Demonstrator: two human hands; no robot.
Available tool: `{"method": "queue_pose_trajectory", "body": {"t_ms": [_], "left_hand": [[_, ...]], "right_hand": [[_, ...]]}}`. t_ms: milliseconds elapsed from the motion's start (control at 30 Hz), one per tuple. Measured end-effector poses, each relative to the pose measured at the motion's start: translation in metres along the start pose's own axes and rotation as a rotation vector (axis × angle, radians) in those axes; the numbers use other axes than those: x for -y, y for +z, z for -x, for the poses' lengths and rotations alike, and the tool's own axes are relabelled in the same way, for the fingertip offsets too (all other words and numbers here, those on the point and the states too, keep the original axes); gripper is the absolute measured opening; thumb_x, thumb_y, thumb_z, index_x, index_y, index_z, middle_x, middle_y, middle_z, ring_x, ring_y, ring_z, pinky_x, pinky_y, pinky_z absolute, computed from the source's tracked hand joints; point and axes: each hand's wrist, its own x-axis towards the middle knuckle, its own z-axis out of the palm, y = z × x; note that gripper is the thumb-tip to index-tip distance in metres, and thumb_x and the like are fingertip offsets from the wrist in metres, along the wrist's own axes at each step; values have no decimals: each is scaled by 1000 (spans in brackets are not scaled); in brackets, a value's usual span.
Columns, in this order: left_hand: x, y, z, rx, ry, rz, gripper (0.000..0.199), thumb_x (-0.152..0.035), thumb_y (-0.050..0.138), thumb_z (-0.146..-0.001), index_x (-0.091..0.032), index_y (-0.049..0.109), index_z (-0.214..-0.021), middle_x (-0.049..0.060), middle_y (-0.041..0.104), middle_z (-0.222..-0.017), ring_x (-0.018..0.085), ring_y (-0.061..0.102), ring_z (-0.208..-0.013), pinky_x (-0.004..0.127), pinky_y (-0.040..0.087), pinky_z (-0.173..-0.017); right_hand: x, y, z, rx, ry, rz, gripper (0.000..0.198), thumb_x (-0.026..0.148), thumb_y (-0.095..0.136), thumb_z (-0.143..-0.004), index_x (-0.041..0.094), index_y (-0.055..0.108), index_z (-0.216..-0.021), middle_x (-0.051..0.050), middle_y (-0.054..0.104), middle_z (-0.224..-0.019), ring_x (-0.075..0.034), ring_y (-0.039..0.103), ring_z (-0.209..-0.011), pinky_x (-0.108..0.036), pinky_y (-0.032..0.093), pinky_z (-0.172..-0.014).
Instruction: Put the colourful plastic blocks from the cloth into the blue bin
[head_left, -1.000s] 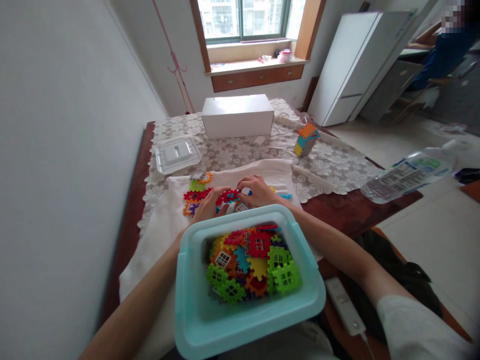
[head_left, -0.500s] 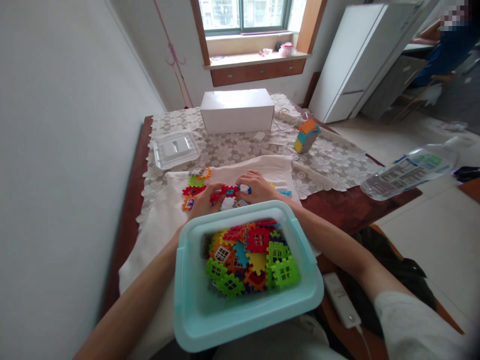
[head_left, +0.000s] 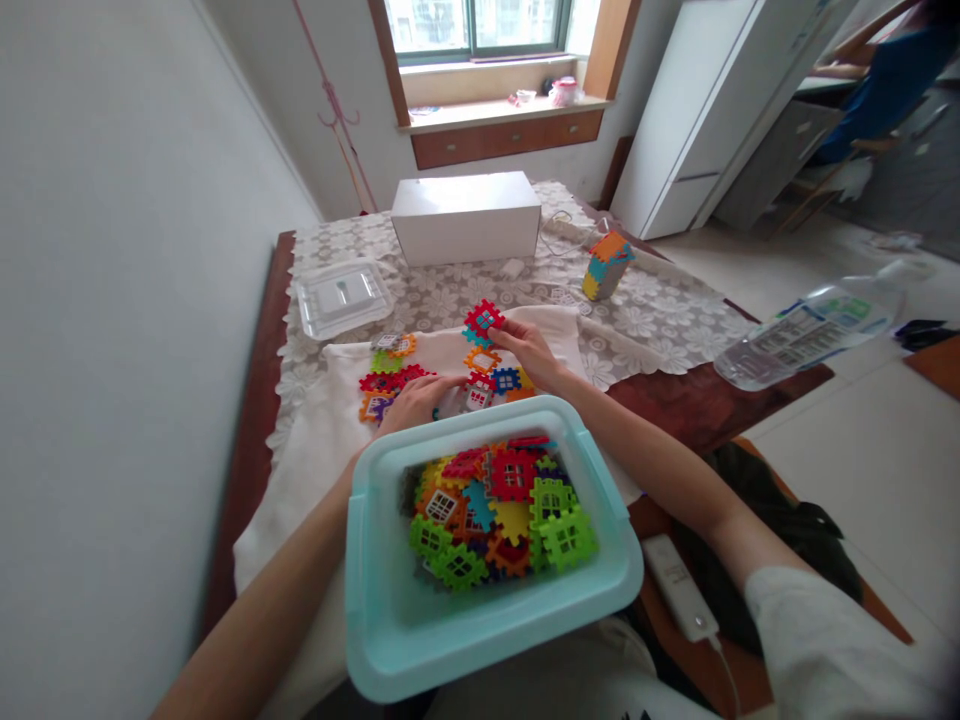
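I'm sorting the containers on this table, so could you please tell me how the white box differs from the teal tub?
The white box is shut and stands far across the table on the lace cloth; the teal tub is open, nearest the camera. The white box shows no contents; the teal tub holds colourful window-pattern tiles. Both are rectangular.

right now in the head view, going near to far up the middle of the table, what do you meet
teal tub of tiles → left hand → right hand holding a red tile → white box → window sill
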Motion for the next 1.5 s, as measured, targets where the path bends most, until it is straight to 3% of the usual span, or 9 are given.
{"method": "queue_pose_trajectory", "body": {"t_ms": [267, 667, 833, 900, 967, 1033, 1167, 1300, 1500], "left_hand": [[-2, 3, 3, -160, -81, 111, 56, -50, 73, -105, -28, 69, -156, 13, 77, -157, 36, 76, -142, 58, 60, -126], [0, -1, -3, -113, 29, 24, 32, -44, 71, -108, -27, 83, -132, 12, 62, -177, 37, 67, -157, 62, 56, -132], [5, 4, -4, -49, 45, -41, 31, -49, 72, -108, -27, 88, -124, 12, 75, -162, 37, 68, -156, 66, 51, -135], [5, 7, -3, -65, 52, -67, 34, -48, 75, -106, -27, 87, -130, 13, 78, -158, 37, 69, -154, 65, 52, -135], [5, 8, -1, -80, 59, -81, 40, -46, 75, -107, -28, 83, -141, 12, 76, -160, 36, 70, -153, 62, 51, -136], [4, 7, 1, -111, 61, -78, 46, -46, 73, -108, -28, 77, -151, 11, 74, -164, 34, 70, -153, 60, 51, -136], [3, 5, 0, -144, 69, -18, 42, -42, 71, -108, -26, 79, -145, 13, 80, -153, 33, 78, -139, 57, 60, -127], [1, 4, 0, -121, 81, 80, 26, -37, 75, -102, -28, 83, -124, 10, 85, -142, 33, 81, -131, 55, 63, -122], [4, 5, 1, -148, 87, 96, 34, -34, 75, -102, -28, 76, -135, 9, 80, -152, 30, 79, -134, 50, 62, -121]], "right_hand": [[8, 13, 11, 97, 114, -157, 54, 64, 107, -67, 22, 90, -95, -3, 86, -96, -15, 72, -79, -30, 63, -82], [20, 8, 12, 204, 122, -230, 52, 59, 107, -71, 22, 88, -103, -5, 85, -100, -18, 73, -87, -30, 64, -83], [57, -2, 23, 580, 13, -202, 42, 62, 99, -83, 25, 87, -99, -6, 82, -98, -23, 78, -98, -41, 64, -99], [73, -4, 27, 846, -72, -118, 49, 70, 97, -82, 24, 88, -97, -11, 83, -109, -30, 79, -111, -49, 62, -108], [80, -5, 28, 946, -132, -60, 62, 82, 91, -83, 24, 90, -104, -15, 83, -124, -34, 78, -123, -54, 60, -116], [76, -6, 25, 816, -153, 39, 68, 87, 77, -93, 23, 89, -116, -14, 83, -131, -32, 77, -127, -53, 60, -118], [44, -9, 17, 493, -227, 626, 61, 62, 83, -102, 23, 77, -149, -16, 77, -153, -34, 71, -143, -55, 55, -126], [15, -7, 16, 551, -272, 1078, 66, 39, 93, -97, 25, 72, -158, -18, 72, -163, -39, 63, -155, -61, 46, -133], [12, 0, 17, 566, -400, 1096, 32, 16, 80, -103, 16, 83, -135, -17, 86, -130, -31, 78, -123, -48, 58, -115]]}}
